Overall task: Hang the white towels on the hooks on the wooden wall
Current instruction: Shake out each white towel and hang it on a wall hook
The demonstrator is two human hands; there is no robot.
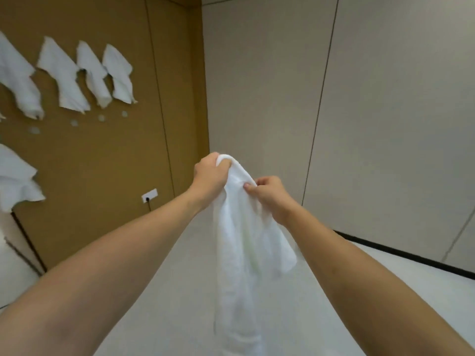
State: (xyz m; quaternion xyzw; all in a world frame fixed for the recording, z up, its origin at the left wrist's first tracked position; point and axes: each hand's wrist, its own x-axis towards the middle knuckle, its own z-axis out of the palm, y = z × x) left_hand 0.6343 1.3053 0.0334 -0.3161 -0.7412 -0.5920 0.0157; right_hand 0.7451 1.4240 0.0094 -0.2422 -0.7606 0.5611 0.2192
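Both forearms reach in from 7 and 5 o'clock and meet just above frame centre. The left hand (209, 176) is fisted round the top of a white towel (241, 240), its thumb hooked over the rolled top fold; that fold pokes out above the knuckles. The right hand (270, 194) sits just beside it, slightly lower at 4 o'clock from the left, pinching the same fold w/ thumb and curled fingers. So the towel's top edge runs between the two hands, and the rest hangs straight down below them toward 6 o'clock, bunched and loose, w/ one corner flaring out to the right under the right wrist. It touches nothing but the hands.

Beyond, the pale floor (385, 265) runs back to a grey panelled wall (385, 98) filling the 12 to 3 o'clock area.

At 9 to 11 o'clock stands the wooden wall (115, 163). Four hung towels (66, 78) sit in a slanting row near the top left (blurred, so the hooks under them can't be made out). Below that row are four small round pale hooks (101, 117), bare. One more hung towel (15, 178) shows at 9 o'clock, cut by the frame edge. A white wall socket (149, 195) w/ a dark cable sits low on the wood, approx 9 o'clock from the left hand.
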